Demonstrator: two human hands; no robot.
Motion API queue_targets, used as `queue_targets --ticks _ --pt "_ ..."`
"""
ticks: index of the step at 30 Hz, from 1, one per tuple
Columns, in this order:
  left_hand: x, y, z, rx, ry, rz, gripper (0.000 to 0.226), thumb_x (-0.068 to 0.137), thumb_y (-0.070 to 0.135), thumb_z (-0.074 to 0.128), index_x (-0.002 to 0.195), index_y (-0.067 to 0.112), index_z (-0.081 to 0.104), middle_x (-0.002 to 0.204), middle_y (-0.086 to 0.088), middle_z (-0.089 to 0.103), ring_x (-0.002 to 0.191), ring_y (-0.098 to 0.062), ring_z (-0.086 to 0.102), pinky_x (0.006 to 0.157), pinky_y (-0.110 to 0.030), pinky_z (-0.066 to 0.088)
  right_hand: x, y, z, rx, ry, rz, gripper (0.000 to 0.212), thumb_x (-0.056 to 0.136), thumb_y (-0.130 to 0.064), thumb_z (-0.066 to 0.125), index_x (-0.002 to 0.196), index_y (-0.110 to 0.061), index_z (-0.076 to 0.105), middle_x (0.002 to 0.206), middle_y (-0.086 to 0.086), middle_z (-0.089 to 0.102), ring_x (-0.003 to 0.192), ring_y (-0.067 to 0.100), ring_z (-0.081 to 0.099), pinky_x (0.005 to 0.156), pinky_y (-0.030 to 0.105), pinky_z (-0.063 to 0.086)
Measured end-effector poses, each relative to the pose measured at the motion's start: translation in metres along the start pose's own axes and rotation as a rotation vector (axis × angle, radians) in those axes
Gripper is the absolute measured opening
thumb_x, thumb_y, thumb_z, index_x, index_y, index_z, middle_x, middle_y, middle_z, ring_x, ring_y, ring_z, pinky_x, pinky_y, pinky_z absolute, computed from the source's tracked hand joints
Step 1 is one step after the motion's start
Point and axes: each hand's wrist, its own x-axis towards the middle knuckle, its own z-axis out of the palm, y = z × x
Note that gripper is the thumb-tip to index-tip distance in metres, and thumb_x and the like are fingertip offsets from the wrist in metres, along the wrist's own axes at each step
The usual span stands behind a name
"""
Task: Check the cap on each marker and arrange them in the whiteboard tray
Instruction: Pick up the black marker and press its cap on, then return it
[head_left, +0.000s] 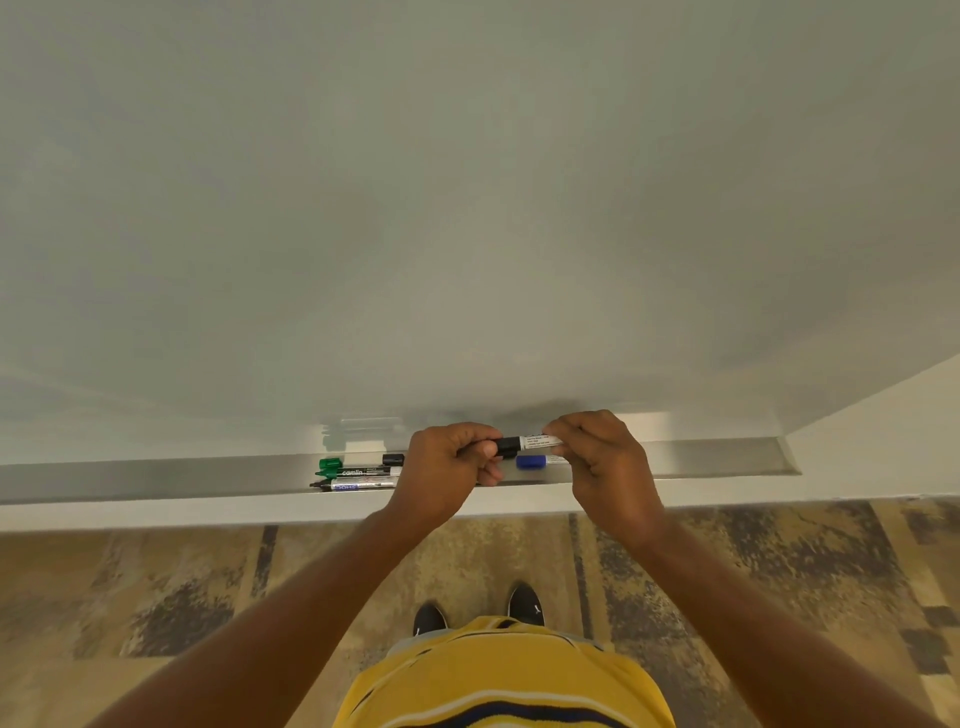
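Observation:
Both hands hold one black-capped marker (524, 443) level, just above the metal whiteboard tray (717, 457). My left hand (447, 467) grips its black cap end. My right hand (602, 457) pinches the white labelled barrel. In the tray, left of my hands, lie a green-capped marker (358, 470), a loose-looking black cap or marker end (393, 459), and a black-tipped marker with a blue label (358, 486). A blue-capped marker (532, 462) lies in the tray under the held one, partly hidden by my right hand.
The whiteboard (467, 208) fills the upper view, its surface blank. The tray ends at the right near a wall corner (800, 467). Below are a patterned carpet (208, 597), my shoes (524, 605) and a yellow striped shirt (504, 675).

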Motion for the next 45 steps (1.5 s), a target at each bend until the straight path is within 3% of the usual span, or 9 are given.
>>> queue_targets --ticks 3,8,12,19,23,27,35,39,45 --pt "0.009 -0.005 0.008 0.152 -0.006 0.069 0.019 0.092 0.001 0.058 0.102 0.009 0.072 0.077 -0.008 0.073 0.068 -0.016 0.071 0.069 -0.024 0.059 0.000 0.017 0.007 0.007 -0.072 0.026 0.034 0.082 0.008 0.063 0.109 -0.012 0.067 0.101 0.005 0.066 0.091 0.019 0.055 0.078 0.026 0.047" --pt "0.020 -0.031 0.038 0.469 -0.066 0.121 0.020 0.091 0.002 0.053 0.102 0.005 0.070 0.096 -0.016 0.070 0.086 -0.028 0.063 0.081 -0.042 0.054 -0.021 0.056 0.030 -0.069 -0.121 0.155 0.032 0.078 0.009 0.065 0.103 -0.010 0.070 0.099 0.008 0.069 0.086 0.024 0.062 0.080 0.027 0.050" --pt "0.017 -0.059 0.046 0.610 -0.119 0.049 0.038 0.091 -0.003 0.052 0.126 0.010 0.060 0.124 -0.010 0.064 0.111 -0.024 0.059 0.099 -0.033 0.047 -0.045 0.074 0.043 -0.125 -0.142 0.221 0.024 0.077 0.002 0.071 0.099 -0.008 0.073 0.096 0.010 0.072 0.082 0.026 0.064 0.078 0.033 0.054" --pt "0.002 -0.090 0.051 0.835 -0.284 0.093 0.044 0.094 0.007 0.053 0.137 0.015 0.049 0.147 -0.003 0.046 0.136 -0.019 0.039 0.115 -0.032 0.028 -0.053 0.086 0.063 -0.209 -0.221 0.216 0.024 0.080 0.000 0.069 0.102 -0.010 0.072 0.096 0.009 0.068 0.085 0.024 0.056 0.074 0.029 0.050" --pt "-0.002 -0.098 0.050 0.865 -0.287 0.167 0.044 0.094 0.008 0.054 0.137 0.015 0.049 0.149 -0.002 0.044 0.137 -0.018 0.036 0.115 -0.031 0.026 -0.052 0.086 0.066 -0.247 -0.226 0.209 0.021 0.082 -0.003 0.067 0.101 -0.009 0.072 0.097 0.010 0.068 0.086 0.024 0.056 0.078 0.034 0.053" --pt "-0.006 -0.102 0.047 0.845 -0.253 0.215 0.043 0.095 0.007 0.052 0.137 0.015 0.050 0.148 -0.003 0.045 0.138 -0.017 0.036 0.117 -0.031 0.025 -0.045 0.082 0.068 -0.258 -0.202 0.196 0.030 0.076 0.000 0.072 0.105 -0.008 0.070 0.108 0.012 0.069 0.099 0.029 0.061 0.096 0.036 0.044" --pt "-0.013 -0.113 0.022 0.826 -0.150 0.220 0.039 0.093 0.007 0.053 0.131 0.015 0.056 0.138 -0.004 0.055 0.129 -0.017 0.045 0.112 -0.032 0.035 -0.036 0.069 0.074 -0.269 -0.227 0.176 0.029 0.074 0.004 0.071 0.102 -0.003 0.068 0.101 0.015 0.068 0.092 0.029 0.061 0.088 0.035 0.050" --pt "-0.019 -0.121 0.006 0.813 -0.081 0.170 0.033 0.092 0.007 0.052 0.124 0.014 0.062 0.129 -0.005 0.062 0.121 -0.018 0.052 0.106 -0.033 0.042 -0.023 0.030 0.095 -0.167 -0.274 -0.019 0.020 0.080 0.003 0.064 0.098 -0.005 0.069 0.095 0.012 0.067 0.087 0.025 0.057 0.080 0.032 0.051" --pt "-0.026 -0.128 -0.012 0.779 -0.010 0.102 0.030 0.094 0.008 0.051 0.120 0.012 0.064 0.117 -0.007 0.068 0.106 -0.020 0.059 0.092 -0.029 0.047 -0.010 -0.007 0.139 -0.189 -0.441 -0.091 0.032 0.079 -0.004 0.068 0.111 -0.008 0.064 0.108 0.010 0.066 0.100 0.026 0.058 0.089 0.039 0.048"
